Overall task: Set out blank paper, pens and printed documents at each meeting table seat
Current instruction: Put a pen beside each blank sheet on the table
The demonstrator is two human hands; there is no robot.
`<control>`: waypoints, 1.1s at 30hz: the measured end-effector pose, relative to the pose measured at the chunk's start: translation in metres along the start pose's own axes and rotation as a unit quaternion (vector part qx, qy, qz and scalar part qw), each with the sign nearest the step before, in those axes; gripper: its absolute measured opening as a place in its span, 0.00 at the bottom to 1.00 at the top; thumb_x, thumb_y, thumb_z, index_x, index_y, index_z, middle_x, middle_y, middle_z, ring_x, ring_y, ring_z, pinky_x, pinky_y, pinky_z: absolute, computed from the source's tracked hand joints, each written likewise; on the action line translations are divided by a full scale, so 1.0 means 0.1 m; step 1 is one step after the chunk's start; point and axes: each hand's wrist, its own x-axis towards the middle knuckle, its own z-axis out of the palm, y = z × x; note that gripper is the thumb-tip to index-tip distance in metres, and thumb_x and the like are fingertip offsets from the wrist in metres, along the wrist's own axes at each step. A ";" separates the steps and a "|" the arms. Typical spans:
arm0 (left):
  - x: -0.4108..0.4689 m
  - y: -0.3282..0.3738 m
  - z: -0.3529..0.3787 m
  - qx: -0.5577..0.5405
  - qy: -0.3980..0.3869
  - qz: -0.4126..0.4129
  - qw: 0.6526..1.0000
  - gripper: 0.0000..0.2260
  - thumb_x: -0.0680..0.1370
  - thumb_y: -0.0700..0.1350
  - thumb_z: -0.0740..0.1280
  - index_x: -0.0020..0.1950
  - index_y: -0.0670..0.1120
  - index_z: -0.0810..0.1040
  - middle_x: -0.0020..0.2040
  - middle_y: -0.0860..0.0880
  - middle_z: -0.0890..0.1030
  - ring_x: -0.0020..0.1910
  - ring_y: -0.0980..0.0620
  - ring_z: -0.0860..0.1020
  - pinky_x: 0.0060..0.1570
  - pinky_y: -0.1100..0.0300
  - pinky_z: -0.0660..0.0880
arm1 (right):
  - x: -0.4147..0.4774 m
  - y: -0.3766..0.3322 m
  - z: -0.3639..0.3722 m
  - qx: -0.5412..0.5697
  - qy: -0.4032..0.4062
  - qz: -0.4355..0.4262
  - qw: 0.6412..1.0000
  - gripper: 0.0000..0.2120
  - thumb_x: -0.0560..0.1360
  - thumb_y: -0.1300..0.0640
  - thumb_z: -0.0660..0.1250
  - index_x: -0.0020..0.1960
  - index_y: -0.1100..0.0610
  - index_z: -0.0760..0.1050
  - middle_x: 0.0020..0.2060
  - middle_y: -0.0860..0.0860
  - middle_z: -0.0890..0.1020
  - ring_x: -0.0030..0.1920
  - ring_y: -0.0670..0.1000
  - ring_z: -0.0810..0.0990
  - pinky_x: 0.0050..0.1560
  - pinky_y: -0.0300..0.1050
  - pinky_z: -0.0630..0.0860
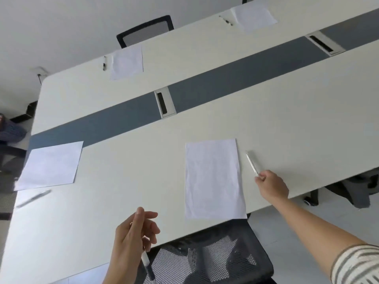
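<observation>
White pen (252, 163) lies on counter (127, 181) just right of blank sheet (213, 179), near edge. Right grip (271, 186) closed on pen's near end. Left grip (133, 238) half curled, holds second pen (147, 265) above mesh chair (215, 257).

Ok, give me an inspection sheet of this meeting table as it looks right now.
Surface: white meeting table with a grey centre strip.
Job's things: near sheet with a white pen to its right; sheet at the table end with a pen; two far sheets, each with a pen.
Clutter: nothing seen.
Grippers: right hand pinches the white pen's end; left hand holds a spare pen.
Cables: nothing seen; two cable hatches.
Surroundings: mesh chair, far chair.
</observation>
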 end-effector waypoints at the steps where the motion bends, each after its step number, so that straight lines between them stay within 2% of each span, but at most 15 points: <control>1: -0.03 0.00 0.04 -0.004 0.008 -0.001 1.000 0.19 0.82 0.47 0.56 0.46 0.34 0.79 0.29 0.41 0.77 0.25 0.48 0.71 0.20 0.63 0.64 | 0.02 0.02 0.00 -0.020 -0.001 -0.008 1.000 0.12 0.77 0.50 0.62 0.57 0.53 0.76 0.50 0.51 0.83 0.48 0.57 0.79 0.44 0.45 0.71; 4: -0.13 0.00 0.13 -0.022 0.033 0.002 0.999 0.20 0.82 0.48 0.55 0.46 0.35 0.79 0.29 0.40 0.77 0.25 0.49 0.72 0.21 0.63 0.66 | 0.06 0.04 -0.03 -0.067 -0.013 -0.033 0.997 0.10 0.76 0.50 0.63 0.54 0.52 0.75 0.49 0.49 0.83 0.44 0.54 0.76 0.42 0.45 0.70; 8: -0.22 0.01 0.22 -0.029 0.048 0.015 0.998 0.22 0.82 0.49 0.54 0.43 0.36 0.80 0.29 0.41 0.78 0.24 0.50 0.72 0.26 0.61 0.66 | -0.01 0.05 -0.14 -0.092 -0.040 -0.057 0.993 0.11 0.76 0.48 0.63 0.55 0.52 0.75 0.50 0.48 0.82 0.47 0.54 0.79 0.44 0.46 0.74; 10: -0.23 0.02 0.26 -0.014 0.047 0.031 0.998 0.23 0.82 0.50 0.54 0.42 0.37 0.81 0.29 0.42 0.78 0.26 0.52 0.70 0.29 0.59 0.64 | -0.17 0.02 -0.24 -0.064 -0.042 -0.074 0.994 0.11 0.76 0.49 0.64 0.55 0.53 0.76 0.50 0.49 0.81 0.47 0.53 0.78 0.44 0.45 0.73; 13: -0.20 0.08 0.32 -0.006 0.027 0.051 0.998 0.24 0.82 0.51 0.54 0.39 0.38 0.81 0.29 0.43 0.78 0.27 0.52 0.67 0.28 0.60 0.62 | -0.58 -0.05 -0.39 0.033 -0.071 -0.105 0.991 0.10 0.76 0.50 0.66 0.55 0.52 0.78 0.49 0.47 0.83 0.49 0.50 0.80 0.51 0.48 0.77; 15: -0.17 0.13 0.41 -0.022 -0.004 0.059 0.998 0.24 0.82 0.52 0.54 0.40 0.38 0.81 0.30 0.42 0.78 0.27 0.51 0.66 0.27 0.59 0.61 | -0.94 -0.05 -0.48 0.087 -0.101 -0.121 0.984 0.07 0.75 0.50 0.68 0.51 0.51 0.79 0.45 0.49 0.84 0.48 0.51 0.81 0.53 0.51 0.78; 17: -0.14 0.17 0.55 -0.048 -0.046 0.060 0.996 0.25 0.82 0.52 0.55 0.41 0.36 0.80 0.30 0.41 0.77 0.26 0.50 0.67 0.25 0.59 0.63 | -1.32 -0.04 -0.59 0.146 -0.136 -0.120 0.973 0.06 0.76 0.51 0.68 0.48 0.53 0.80 0.41 0.52 0.84 0.43 0.52 0.83 0.48 0.50 0.79; 18: -0.13 0.19 0.66 -0.059 -0.075 0.057 0.994 0.25 0.82 0.53 0.55 0.41 0.35 0.80 0.30 0.41 0.77 0.26 0.49 0.68 0.25 0.59 0.64 | -1.51 -0.03 -0.66 0.184 -0.154 -0.116 0.964 0.06 0.77 0.52 0.68 0.47 0.54 0.80 0.40 0.52 0.84 0.41 0.50 0.83 0.43 0.45 0.80; 20: -0.15 0.21 0.91 -0.066 -0.143 0.046 0.986 0.25 0.82 0.53 0.56 0.41 0.36 0.81 0.32 0.40 0.77 0.27 0.47 0.69 0.30 0.55 0.66 | -1.84 0.03 -0.80 0.255 -0.181 -0.098 0.945 0.07 0.79 0.54 0.66 0.49 0.56 0.80 0.41 0.50 0.84 0.37 0.43 0.81 0.34 0.33 0.74; 22: -0.25 0.23 1.20 -0.071 -0.212 0.030 0.974 0.24 0.81 0.54 0.57 0.40 0.37 0.82 0.33 0.40 0.78 0.29 0.46 0.71 0.33 0.53 0.68 | -2.11 0.17 -0.95 0.309 -0.188 -0.074 0.929 0.09 0.79 0.53 0.65 0.51 0.57 0.80 0.43 0.48 0.84 0.40 0.43 0.81 0.34 0.34 0.71; 26: -0.59 0.25 1.74 -0.064 -0.315 0.020 0.947 0.22 0.81 0.52 0.59 0.39 0.38 0.82 0.35 0.39 0.79 0.33 0.45 0.74 0.33 0.54 0.74 | -2.45 0.54 -1.27 0.373 -0.172 -0.050 0.911 0.09 0.79 0.52 0.65 0.53 0.55 0.81 0.42 0.48 0.84 0.43 0.47 0.83 0.33 0.38 0.71; 29: -0.84 0.23 2.11 -0.044 -0.368 0.020 0.929 0.21 0.79 0.52 0.61 0.40 0.36 0.82 0.36 0.38 0.79 0.35 0.45 0.75 0.33 0.55 0.75 | -2.53 0.88 -1.45 0.383 -0.145 -0.051 0.911 0.07 0.79 0.56 0.66 0.53 0.55 0.80 0.40 0.51 0.84 0.39 0.47 0.81 0.32 0.37 0.70; 31: -1.00 0.21 2.40 -0.016 -0.404 0.018 0.915 0.20 0.76 0.53 0.63 0.42 0.36 0.82 0.37 0.38 0.79 0.34 0.44 0.75 0.33 0.54 0.76 | -2.54 1.14 -1.56 0.381 -0.122 -0.056 0.915 0.05 0.78 0.56 0.67 0.50 0.55 0.81 0.32 0.48 0.79 0.33 0.46 0.76 0.33 0.36 0.69; 33: -1.15 0.20 2.73 0.022 -0.434 0.016 0.900 0.19 0.75 0.52 0.64 0.44 0.36 0.82 0.36 0.38 0.79 0.32 0.45 0.76 0.31 0.56 0.75 | -2.52 1.42 -1.70 0.383 -0.108 -0.062 0.915 0.06 0.78 0.55 0.67 0.43 0.51 0.81 0.28 0.44 0.72 0.30 0.45 0.68 0.32 0.36 0.66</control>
